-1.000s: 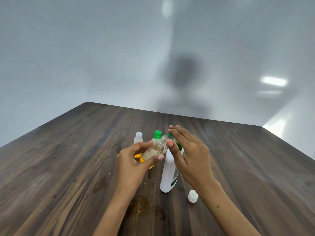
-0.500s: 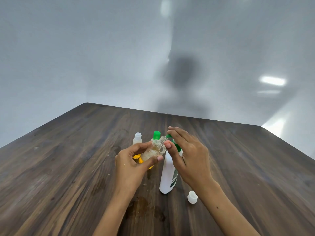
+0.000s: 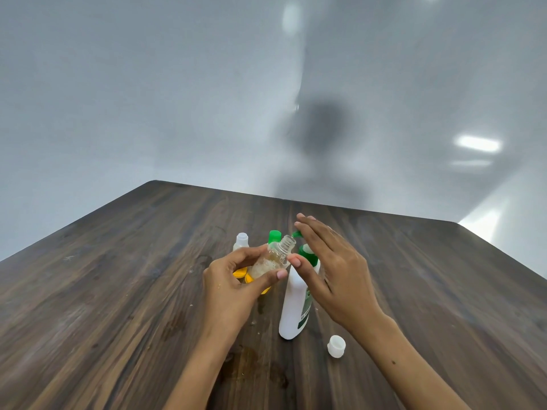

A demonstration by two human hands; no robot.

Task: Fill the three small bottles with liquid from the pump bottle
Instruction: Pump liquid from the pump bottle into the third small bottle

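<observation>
Tilting up-right at frame centre, the small bottle (image 3: 273, 257), gripped by the left hand (image 3: 236, 287), aimed its mouth at the pump nozzle (image 3: 296, 234) beneath the flat, empty right hand (image 3: 331, 270).

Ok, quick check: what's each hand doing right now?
Left hand: grips the uncapped clear small bottle, tilted toward the pump.
Right hand: open, fingers straight over the pump bottle head, holding nothing.
</observation>
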